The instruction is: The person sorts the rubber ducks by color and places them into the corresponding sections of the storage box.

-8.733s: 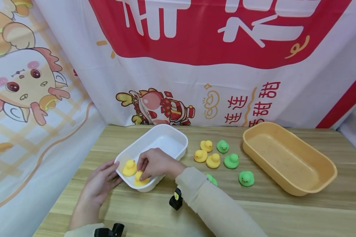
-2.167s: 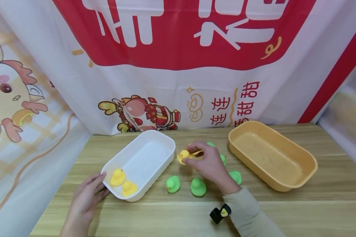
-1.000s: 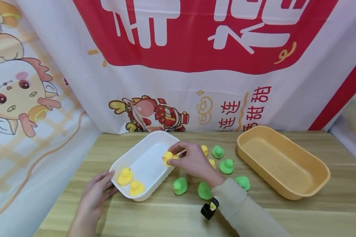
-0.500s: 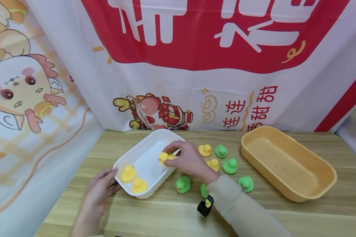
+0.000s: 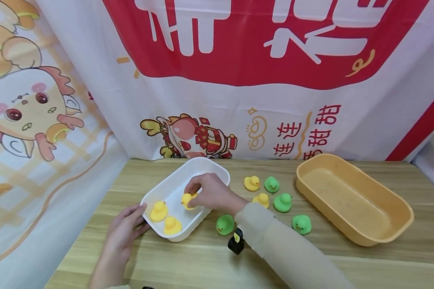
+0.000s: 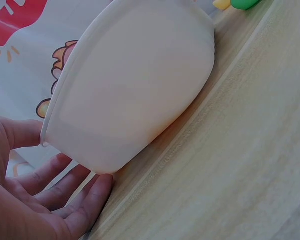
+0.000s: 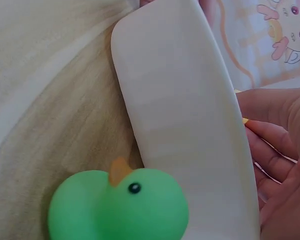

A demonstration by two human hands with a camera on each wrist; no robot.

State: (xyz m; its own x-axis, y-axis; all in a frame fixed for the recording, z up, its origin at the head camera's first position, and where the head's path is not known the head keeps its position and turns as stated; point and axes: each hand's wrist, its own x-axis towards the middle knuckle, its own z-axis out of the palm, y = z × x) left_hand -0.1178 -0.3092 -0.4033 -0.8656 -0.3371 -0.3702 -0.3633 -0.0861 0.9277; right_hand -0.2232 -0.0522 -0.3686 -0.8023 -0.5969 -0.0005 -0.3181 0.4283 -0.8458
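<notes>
My right hand (image 5: 212,194) pinches a yellow rubber duck (image 5: 186,200) inside the white plastic tub (image 5: 220,170). In the right wrist view the tub wall hides nearly all of that duck. Two more yellow ducks lie at the tub's near left end, one rubber duck (image 5: 160,211) behind the other (image 5: 172,225). My left hand (image 5: 124,230) holds that end of the tub; the left wrist view has the thumb (image 6: 25,134) at the rim and fingertips (image 6: 104,182) low against the wall. Just right of the tub sits a green rubber duck (image 5: 225,224), large in the right wrist view.
On the wooden table (image 5: 188,265), two yellow ducks, one of them a duck (image 5: 252,183) at the back, stand beside several green ducks, such as the green duck (image 5: 301,224). An orange tub (image 5: 347,200) stands at the right. A printed cloth (image 5: 202,92) hangs behind.
Earlier the right hand set a yellow duck in the white tub, then gripped another on the table. It has carried that one left over the rim and down into the tub. The left hand keeps its hold.
</notes>
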